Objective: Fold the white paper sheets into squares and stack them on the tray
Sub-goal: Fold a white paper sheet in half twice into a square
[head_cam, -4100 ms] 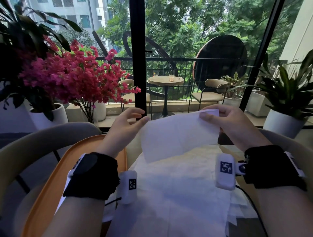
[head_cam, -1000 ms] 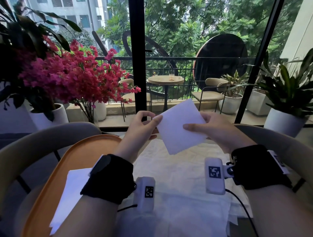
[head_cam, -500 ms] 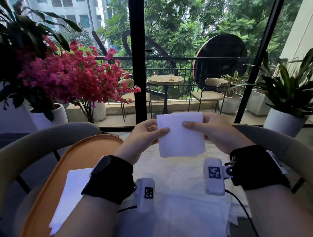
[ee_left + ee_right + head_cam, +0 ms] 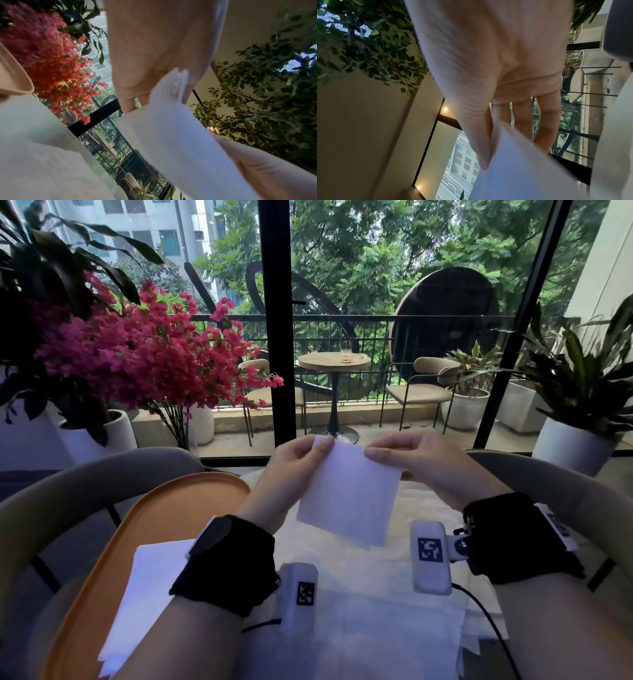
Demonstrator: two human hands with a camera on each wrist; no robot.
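Note:
A folded white paper square (image 4: 349,494) hangs in the air above the table, tilted down to the right. My left hand (image 4: 301,451) pinches its top left corner, and my right hand (image 4: 394,455) pinches its top right edge. The left wrist view shows the folded paper (image 4: 180,135) held by my left hand (image 4: 173,83). The right wrist view shows my right hand (image 4: 488,148) with the thumb over the paper (image 4: 522,169). An orange tray (image 4: 164,508) lies at the left, with a stack of folded white squares (image 4: 147,594) on it. Unfolded white sheets (image 4: 376,611) lie under my wrists.
A grey chair back (image 4: 85,484) curves at the left, another (image 4: 565,491) at the right. Potted pink flowers (image 4: 137,361) stand behind the tray. A green plant in a white pot (image 4: 575,446) stands at the far right. A glass wall (image 4: 277,337) is ahead.
The large sheet from four seconds ago is now a small square, and folded paper lies on the tray. In the last second the square swung from a diamond tilt to a rightward slant.

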